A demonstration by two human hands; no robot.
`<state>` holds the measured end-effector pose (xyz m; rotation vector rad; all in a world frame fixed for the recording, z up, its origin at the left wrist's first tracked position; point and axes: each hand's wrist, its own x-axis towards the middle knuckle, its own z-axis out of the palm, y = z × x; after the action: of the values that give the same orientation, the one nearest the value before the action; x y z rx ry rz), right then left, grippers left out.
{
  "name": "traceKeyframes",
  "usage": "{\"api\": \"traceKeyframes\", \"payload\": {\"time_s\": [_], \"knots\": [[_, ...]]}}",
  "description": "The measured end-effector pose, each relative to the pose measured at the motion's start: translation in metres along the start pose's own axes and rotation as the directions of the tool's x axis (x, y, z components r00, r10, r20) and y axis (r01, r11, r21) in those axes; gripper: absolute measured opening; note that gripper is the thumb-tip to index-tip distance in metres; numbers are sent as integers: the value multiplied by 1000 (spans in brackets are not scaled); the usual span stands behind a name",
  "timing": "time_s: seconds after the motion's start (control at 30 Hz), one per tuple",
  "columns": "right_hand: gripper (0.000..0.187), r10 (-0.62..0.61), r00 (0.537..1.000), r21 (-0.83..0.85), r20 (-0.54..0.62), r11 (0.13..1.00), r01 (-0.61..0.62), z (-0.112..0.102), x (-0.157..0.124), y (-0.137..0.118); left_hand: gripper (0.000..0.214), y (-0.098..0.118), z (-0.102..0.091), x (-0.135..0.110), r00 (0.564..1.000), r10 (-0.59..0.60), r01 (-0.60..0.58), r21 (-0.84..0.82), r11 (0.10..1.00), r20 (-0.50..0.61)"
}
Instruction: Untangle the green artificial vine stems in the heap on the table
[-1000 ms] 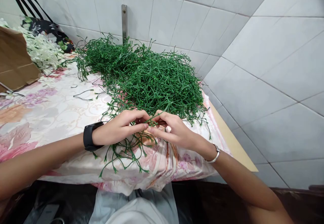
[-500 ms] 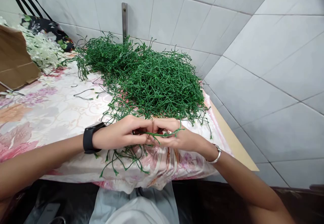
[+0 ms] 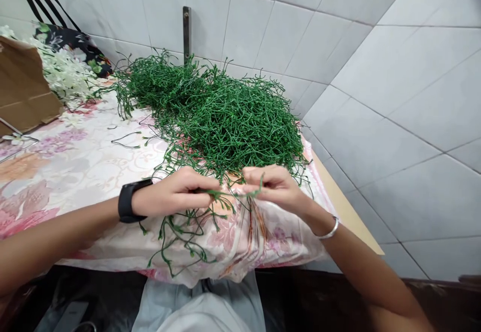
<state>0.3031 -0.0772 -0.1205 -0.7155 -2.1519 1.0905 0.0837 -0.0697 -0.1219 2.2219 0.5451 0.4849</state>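
My left hand (image 3: 178,192), with a black band at its wrist, is closed on thin green artificial flower stems (image 3: 227,194). Several of their budded ends fan out past its fingertips. One stem stretches across to my right hand (image 3: 276,188), whose thumb and fingers pinch together at it; motion blurs this spot. Just behind both hands rises a big tangled pile of the same green stems (image 3: 248,121). Loose stems (image 3: 184,244) lie on the cloth below my left hand.
A floral tablecloth (image 3: 93,167) covers the table, which meets tiled walls at the back and right. White artificial flowers (image 3: 67,74), a brown cardboard piece (image 3: 28,84) and a dark floral bag (image 3: 63,39) are at the left. A metal bracket (image 3: 187,34) stands against the wall.
My hands were together and have moved apart, the right one to the right and the left one slightly left. The green stem between them is now more exposed.
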Motion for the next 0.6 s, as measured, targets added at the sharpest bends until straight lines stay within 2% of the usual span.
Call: {"api": "traceKeyframes", "payload": {"time_s": [0.13,0.3,0.4,0.5,0.6], "knots": [[34,41,977,40,-210,999,-33,-21,-2,1,22,-3,-9,1,980,-112,95,-107,990,-166],[27,42,945,-84,-325,994,-73,-26,3,11,19,-10,-9,6,942,-159,73,-283,956,-294],[19,22,951,-295,-309,948,-118,-22,5,16,18,-13,-10,7,924,-165,49,-323,945,-344],[15,-33,978,-542,-207,836,-87,-18,7,19,18,-15,-12,7,921,-161,37,-331,943,-355],[16,-76,986,-664,-147,746,-42,-16,9,22,17,-19,-13,9,926,-150,29,-331,943,-347]]}}
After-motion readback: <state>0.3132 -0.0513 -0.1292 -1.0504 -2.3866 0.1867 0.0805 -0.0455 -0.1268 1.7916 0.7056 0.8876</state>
